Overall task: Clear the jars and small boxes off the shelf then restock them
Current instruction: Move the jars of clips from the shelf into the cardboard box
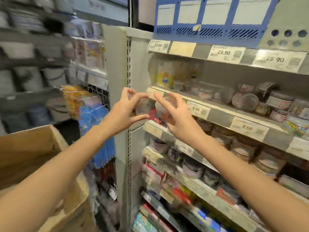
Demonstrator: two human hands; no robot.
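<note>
My left hand [124, 113] grips a small clear jar [142, 106] with a white label, held in the air just left of the shelf's front edge. My right hand [177, 119] grips a second clear jar [163, 108] right beside the first one. Both jars hover in front of the left end of the middle shelf [217, 114], between it and the shelf below. On that shelf stand more small jars and clear boxes [247, 101], some lying on their sides. The picture is blurred by motion.
An open cardboard box [38, 148] sits at lower left, under my left arm. Lower shelves [192, 181] hold more jars and small red and blue boxes. Hanging blue packets [98, 128] fill the gap at the shelf post. A blue basket [209, 19] tops the unit.
</note>
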